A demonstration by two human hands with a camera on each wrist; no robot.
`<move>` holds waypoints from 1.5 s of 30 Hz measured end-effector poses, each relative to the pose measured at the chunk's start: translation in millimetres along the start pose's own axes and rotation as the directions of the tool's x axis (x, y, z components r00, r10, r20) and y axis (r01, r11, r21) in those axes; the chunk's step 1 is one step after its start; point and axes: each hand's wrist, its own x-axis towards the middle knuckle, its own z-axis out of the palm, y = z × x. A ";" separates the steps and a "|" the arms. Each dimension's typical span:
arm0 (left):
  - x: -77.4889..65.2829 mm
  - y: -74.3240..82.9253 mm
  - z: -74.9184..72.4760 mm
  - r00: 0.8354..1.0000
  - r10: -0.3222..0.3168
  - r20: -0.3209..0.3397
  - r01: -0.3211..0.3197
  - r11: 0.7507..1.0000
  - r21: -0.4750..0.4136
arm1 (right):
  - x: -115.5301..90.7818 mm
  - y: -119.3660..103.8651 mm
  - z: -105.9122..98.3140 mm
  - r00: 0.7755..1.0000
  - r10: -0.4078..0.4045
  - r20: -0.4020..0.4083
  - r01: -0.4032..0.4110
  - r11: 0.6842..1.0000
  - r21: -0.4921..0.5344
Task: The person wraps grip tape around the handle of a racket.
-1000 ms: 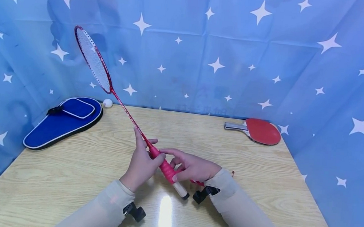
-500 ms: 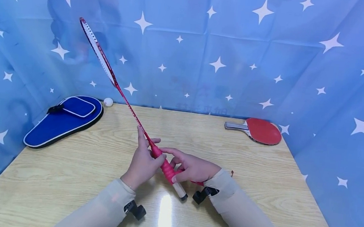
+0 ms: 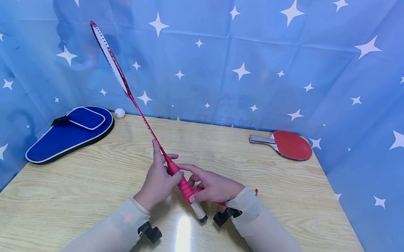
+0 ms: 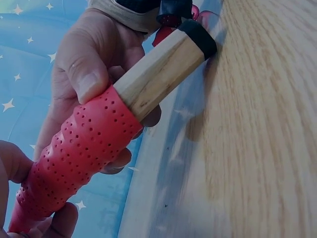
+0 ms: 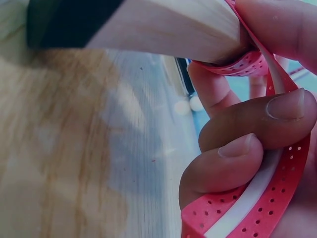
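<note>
My left hand (image 3: 156,184) grips the badminton racket (image 3: 144,122) at the top of its handle, index finger stretched along the shaft. The racket slants up to the far left, its head nearly edge-on. Red perforated grip tape (image 4: 81,141) winds round the upper handle in overlapping turns. Below it the bare wooden handle (image 4: 158,69) shows, ending in a black butt cap (image 4: 200,37). My right hand (image 3: 218,186) holds the loose tape strip (image 5: 277,198), with its pale lengthwise band, between curled fingers. Its thumb presses at the lowest turn of tape.
At the back left of the wooden table (image 3: 52,205) lies a blue paddle case (image 3: 73,138), with a white ball (image 3: 119,113) beside it. A red table tennis paddle (image 3: 292,146) lies at the back right. A starry blue curtain (image 3: 206,77) stands behind.
The racket has turned about its shaft, so its head went from a wider view to nearly edge-on and tipped slightly upward. In the last half second both hands stay almost still.
</note>
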 end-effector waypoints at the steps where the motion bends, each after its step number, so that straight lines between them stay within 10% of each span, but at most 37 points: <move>1: 0.1 -0.2 0.0 1.000 0.001 0.000 -0.001 1.000 -0.001 | 0.2 0.2 0.0 1.000 -0.007 0.000 0.007 1.000 -0.004; 45: -0.1 -1.8 -0.3 0.999 0.021 -0.034 -0.021 0.999 0.025 | -1.9 -2.1 -1.7 1.000 0.014 0.015 -0.015 0.997 0.069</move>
